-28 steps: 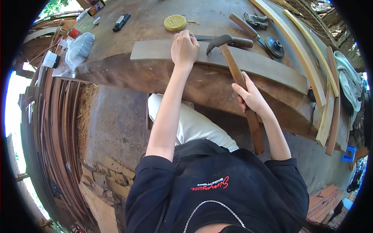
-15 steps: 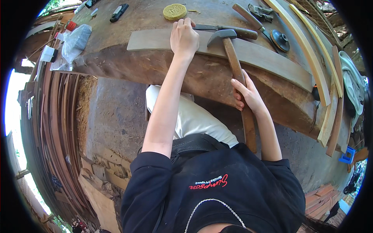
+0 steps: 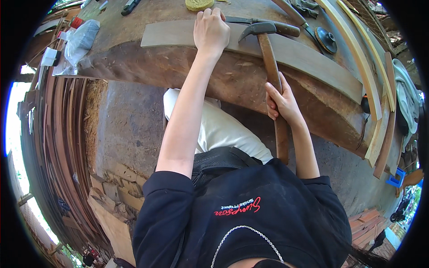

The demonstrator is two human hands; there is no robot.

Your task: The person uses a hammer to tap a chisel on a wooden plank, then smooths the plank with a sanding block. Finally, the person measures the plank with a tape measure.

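My right hand (image 3: 282, 102) is wrapped round the wooden handle of a hammer (image 3: 270, 58). Its dark metal head lies over a long, pale wooden board (image 3: 313, 58) at the front of the workbench. Over the board's left part, my left hand (image 3: 211, 33) is closed in a fist with the knuckles away from me. Whatever is inside that fist is hidden. A knife-like tool (image 3: 286, 29) with a wooden handle lies just behind the hammer head, its dark blade reaching toward my left fingers. Beyond them sits a round yellow disc (image 3: 199, 4), cut by the upper edge.
A clear plastic bag (image 3: 83, 39) lies on the bench's left end. Toward the right are a black round disc tool (image 3: 325, 40), long wooden strips (image 3: 357, 58) and a pale cloth (image 3: 405, 96). Stacked planks (image 3: 60, 134) fill the left side. The thick bench edge (image 3: 147, 67) crosses before me.
The view has shifted slightly, so the bench things sit higher in the picture. Both hands keep their hold, and the hammer head stays over the board.
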